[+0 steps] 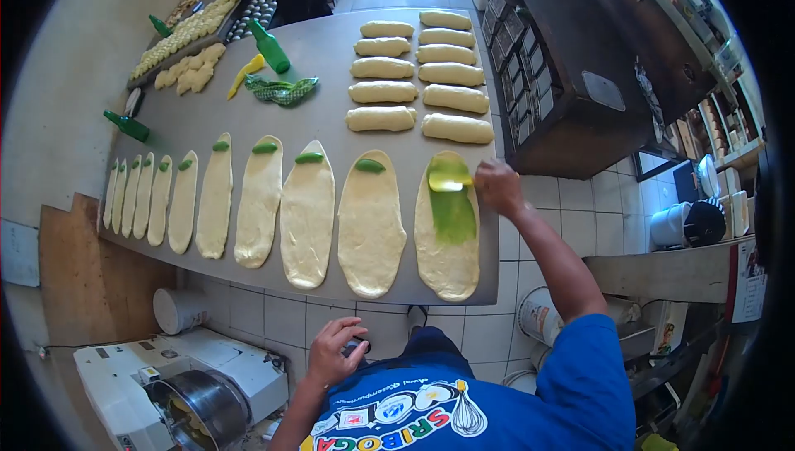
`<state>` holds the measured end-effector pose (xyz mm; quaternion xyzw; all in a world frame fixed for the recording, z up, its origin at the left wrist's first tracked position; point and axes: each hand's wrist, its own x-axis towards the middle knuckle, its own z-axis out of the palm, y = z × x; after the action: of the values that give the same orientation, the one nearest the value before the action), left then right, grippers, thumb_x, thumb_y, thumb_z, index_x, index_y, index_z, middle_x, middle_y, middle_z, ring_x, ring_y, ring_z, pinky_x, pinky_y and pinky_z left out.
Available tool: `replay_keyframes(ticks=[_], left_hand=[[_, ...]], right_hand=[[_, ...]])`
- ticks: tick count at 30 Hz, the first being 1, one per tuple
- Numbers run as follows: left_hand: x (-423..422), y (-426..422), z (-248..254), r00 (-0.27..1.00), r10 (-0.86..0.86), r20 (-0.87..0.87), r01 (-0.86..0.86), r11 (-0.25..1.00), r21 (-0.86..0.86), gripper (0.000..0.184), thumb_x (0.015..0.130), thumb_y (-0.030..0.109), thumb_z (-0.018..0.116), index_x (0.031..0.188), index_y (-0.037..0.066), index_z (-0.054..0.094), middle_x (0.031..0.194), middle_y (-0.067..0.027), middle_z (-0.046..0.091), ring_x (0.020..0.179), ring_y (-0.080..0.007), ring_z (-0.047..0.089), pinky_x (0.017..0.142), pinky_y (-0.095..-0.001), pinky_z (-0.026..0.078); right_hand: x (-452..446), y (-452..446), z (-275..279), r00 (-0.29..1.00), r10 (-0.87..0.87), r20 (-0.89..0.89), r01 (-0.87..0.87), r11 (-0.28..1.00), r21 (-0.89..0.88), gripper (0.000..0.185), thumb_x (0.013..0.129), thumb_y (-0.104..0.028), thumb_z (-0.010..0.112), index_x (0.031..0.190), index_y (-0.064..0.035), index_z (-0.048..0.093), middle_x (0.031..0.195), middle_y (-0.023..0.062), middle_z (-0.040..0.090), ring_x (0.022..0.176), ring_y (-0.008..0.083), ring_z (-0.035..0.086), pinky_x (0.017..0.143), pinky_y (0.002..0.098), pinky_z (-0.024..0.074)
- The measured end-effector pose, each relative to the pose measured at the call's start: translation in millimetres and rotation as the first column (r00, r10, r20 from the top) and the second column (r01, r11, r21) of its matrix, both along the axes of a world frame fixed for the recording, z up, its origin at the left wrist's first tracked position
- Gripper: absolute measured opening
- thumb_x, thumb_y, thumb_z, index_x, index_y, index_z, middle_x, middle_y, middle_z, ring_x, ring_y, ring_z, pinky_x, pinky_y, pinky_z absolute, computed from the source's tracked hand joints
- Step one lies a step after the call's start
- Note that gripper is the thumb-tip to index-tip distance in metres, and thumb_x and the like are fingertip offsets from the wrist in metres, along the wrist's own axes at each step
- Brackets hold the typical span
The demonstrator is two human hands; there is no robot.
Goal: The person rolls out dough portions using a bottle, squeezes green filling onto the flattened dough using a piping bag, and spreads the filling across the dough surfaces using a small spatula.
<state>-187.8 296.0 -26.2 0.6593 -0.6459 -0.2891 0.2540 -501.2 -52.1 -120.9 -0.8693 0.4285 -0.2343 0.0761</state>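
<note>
My right hand [498,187] is closed round the handle of a pale yellow scraper [450,185]. Its blade lies on the upper part of the rightmost flat dough oval [448,273], where green paste [455,219] is smeared down the middle. My left hand [336,347] hangs off the table's near edge, in front of my shirt, fingers loosely apart and holding nothing. Left of the smeared piece lies another dough oval [371,227] with an unspread green dab [369,166] near its far end. Several more such ovals run leftward in a row.
Rolled dough logs [455,127] lie in two columns at the table's far right. Green bottles [270,48], a yellow tool [246,75] and a green patterned cloth [281,90] are farther left. A mixer [199,405] stands below left; a dark oven-like unit [596,45] stands right.
</note>
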Motion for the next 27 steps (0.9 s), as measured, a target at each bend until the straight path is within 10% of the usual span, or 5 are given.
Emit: replay_keyframes(ticks=[6,12,22,27], left_hand=[[7.3,1.1,-2.6,1.000,0.022,0.001,-0.022,1.000,-0.007,0.023,0.075,0.009,0.073,0.098,0.007,0.071,0.112,-0.0076,0.067,0.096,-0.0247,0.064,0.082,-0.0331,0.052],[-1.8,-3.1,-0.9,1.000,0.005,0.002,-0.005,1.000,0.015,0.024,0.075,0.009,0.073,0.099,0.007,0.071,0.112,-0.0070,0.067,0.095,-0.0249,0.064,0.082,-0.0332,0.052],[-1.3,8.0,-21.4,0.999,-0.035,0.008,0.035,0.997,0.068,0.024,0.075,0.010,0.073,0.099,0.007,0.071,0.112,-0.0065,0.068,0.095,-0.0250,0.065,0.082,-0.0337,0.052],[0.7,1.6,-21.1,0.999,-0.032,0.008,0.031,0.998,0.063,0.024,0.075,0.011,0.072,0.099,0.007,0.071,0.111,-0.0057,0.068,0.095,-0.0247,0.065,0.082,-0.0332,0.052]], right_hand=[[-17.9,71.9,37.9,0.997,0.071,-0.004,-0.068,0.962,0.266,0.018,0.069,0.008,0.054,0.074,-0.0075,0.062,0.084,0.0056,0.062,0.073,0.0277,0.056,0.066,0.0386,0.0460],[1.3,-18.8,9.7,0.978,-0.098,0.185,0.072,0.988,0.138,0.018,0.067,0.007,0.054,0.076,-0.0061,0.062,0.085,0.0045,0.061,0.073,0.0301,0.056,0.065,0.0395,0.0453],[-23.3,150.1,21.5,0.951,0.260,-0.171,-0.248,0.965,0.087,0.009,0.074,-0.001,0.060,0.078,-0.0084,0.061,0.083,0.0062,0.057,0.072,0.0236,0.051,0.060,0.0358,0.0469],[-28.9,179.0,49.7,0.976,0.175,-0.133,-0.132,0.951,0.280,0.008,0.075,0.001,0.058,0.079,-0.0054,0.061,0.083,0.0073,0.057,0.072,0.0232,0.052,0.061,0.0341,0.0462]])
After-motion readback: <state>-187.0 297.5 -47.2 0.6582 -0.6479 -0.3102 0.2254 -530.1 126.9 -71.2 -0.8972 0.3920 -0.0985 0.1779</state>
